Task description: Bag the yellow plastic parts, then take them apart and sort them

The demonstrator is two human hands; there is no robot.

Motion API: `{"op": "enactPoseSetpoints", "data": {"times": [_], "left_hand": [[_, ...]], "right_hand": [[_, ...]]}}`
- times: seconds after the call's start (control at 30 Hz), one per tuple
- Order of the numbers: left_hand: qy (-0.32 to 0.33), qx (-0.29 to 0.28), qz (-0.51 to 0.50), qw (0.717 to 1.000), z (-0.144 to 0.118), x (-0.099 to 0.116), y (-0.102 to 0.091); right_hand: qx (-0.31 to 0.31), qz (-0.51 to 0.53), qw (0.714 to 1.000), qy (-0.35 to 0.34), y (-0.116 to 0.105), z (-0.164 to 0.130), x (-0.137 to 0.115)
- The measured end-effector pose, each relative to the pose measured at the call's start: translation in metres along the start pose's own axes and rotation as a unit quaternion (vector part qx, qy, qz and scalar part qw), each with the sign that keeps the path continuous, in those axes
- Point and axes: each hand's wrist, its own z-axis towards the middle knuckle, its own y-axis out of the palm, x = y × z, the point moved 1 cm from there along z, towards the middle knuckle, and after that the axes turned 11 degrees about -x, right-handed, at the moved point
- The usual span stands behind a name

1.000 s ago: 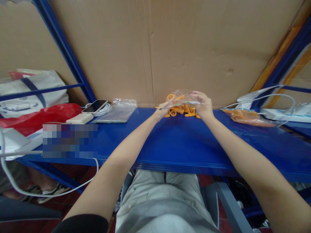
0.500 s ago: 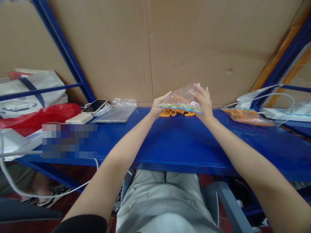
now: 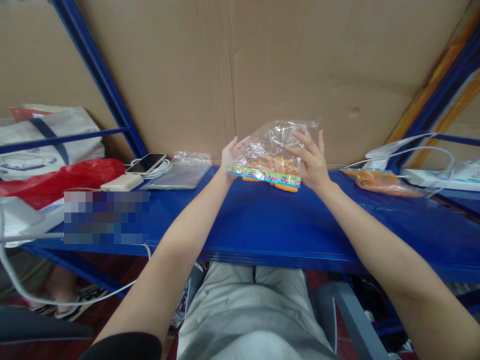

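Clear plastic bag (image 3: pixel 275 150) with a colourful printed strip hangs between both hands above the blue shelf (image 3: pixel 262 220), orange pieces (image 3: pixel 275 164) inside it. Left hand (image 3: pixel 230 156) grips its left edge; right hand (image 3: pixel 311 162) grips its right edge, fingers spread. Compared with half a second ago, the bag is raised and turned upright, hiding most of the orange pieces on the shelf.

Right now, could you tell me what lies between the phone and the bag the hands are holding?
In the head view, a flat clear plastic bag lies on the blue shelf.
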Motion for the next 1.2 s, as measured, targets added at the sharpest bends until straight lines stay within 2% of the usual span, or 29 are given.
{"op": "enactPoseSetpoints", "data": {"times": [0.1,0.2,0.3,0.4,0.53,0.67,0.77,0.83,1.0,1.1,1.2], "left_hand": [[-0.028,0.014,0.015,0.999,-0.002,0.001,-0.003],[-0.024,0.032,0.045,0.998,0.000,-0.001,-0.007],[0.006,0.040,0.075,0.996,0.004,-0.001,-0.013],[0.027,0.043,0.106,0.993,0.006,0.001,-0.018],[0.026,0.049,0.138,0.989,0.004,-0.001,-0.019],[-0.019,0.026,0.169,0.985,-0.003,-0.007,-0.013],[-0.045,0.001,0.176,0.983,-0.007,-0.011,-0.010],[-0.067,-0.009,0.180,0.981,-0.008,-0.013,-0.009],[-0.127,-0.032,0.192,0.973,-0.010,-0.015,-0.005],[-0.127,-0.034,0.186,0.974,-0.010,-0.014,-0.002],[-0.107,0.001,0.191,0.976,-0.009,-0.012,-0.002]], "right_hand": [[-0.009,0.038,0.999,-0.006,0.002,0.000,0.003],[-0.026,0.104,0.994,0.003,0.005,0.000,0.004],[-0.011,0.175,0.983,0.055,0.005,0.002,0.003],[0.037,0.224,0.966,0.125,0.006,0.005,0.008],[0.099,0.298,0.925,0.214,0.012,0.006,0.029],[0.103,0.385,0.868,0.296,0.026,0.000,0.048],[0.109,0.405,0.846,0.328,0.034,-0.005,0.054],[0.125,0.384,0.855,0.326,0.037,-0.008,0.058],[0.157,0.303,0.902,0.264,0.038,-0.010,0.069],[0.162,0.268,0.920,0.237,0.041,-0.011,0.076],[0.147,0.249,0.933,0.215,0.045,-0.012,0.082]]}}
